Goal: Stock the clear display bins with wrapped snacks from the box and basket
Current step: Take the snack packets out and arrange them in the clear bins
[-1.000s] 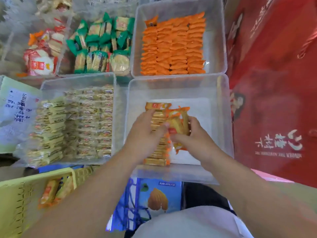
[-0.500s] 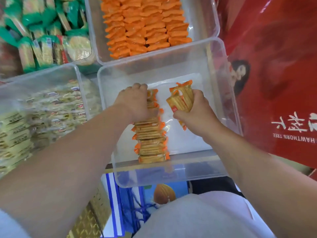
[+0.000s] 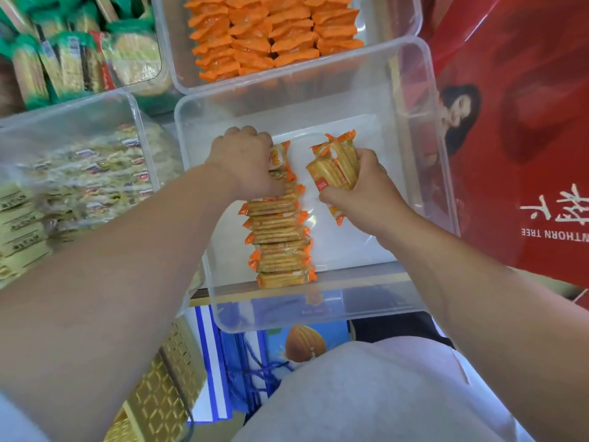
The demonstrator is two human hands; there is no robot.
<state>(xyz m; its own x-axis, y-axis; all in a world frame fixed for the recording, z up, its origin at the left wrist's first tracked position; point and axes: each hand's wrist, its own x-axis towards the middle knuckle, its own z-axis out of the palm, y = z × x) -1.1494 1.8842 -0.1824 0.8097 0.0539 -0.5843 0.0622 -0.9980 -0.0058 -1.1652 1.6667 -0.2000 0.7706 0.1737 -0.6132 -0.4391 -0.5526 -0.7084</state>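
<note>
Packets [image 3: 334,167] now apart from cracker row [image 3: 277,244], right hand [image 3: 360,193] gripping them — left hand [image 3: 245,164] clutching row's far end (fingertips hidden).

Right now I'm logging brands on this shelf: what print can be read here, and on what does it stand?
"WTHORN TREE": white, upside down, cut by the frame edge, on the red box.
Big white characters above it: cut off, unreadable.
Red label on the packs in the right hand: blurred.
Print on the row of packs that the left hand grips: too small.
Labels on the pale packs at left: blurred.
</note>
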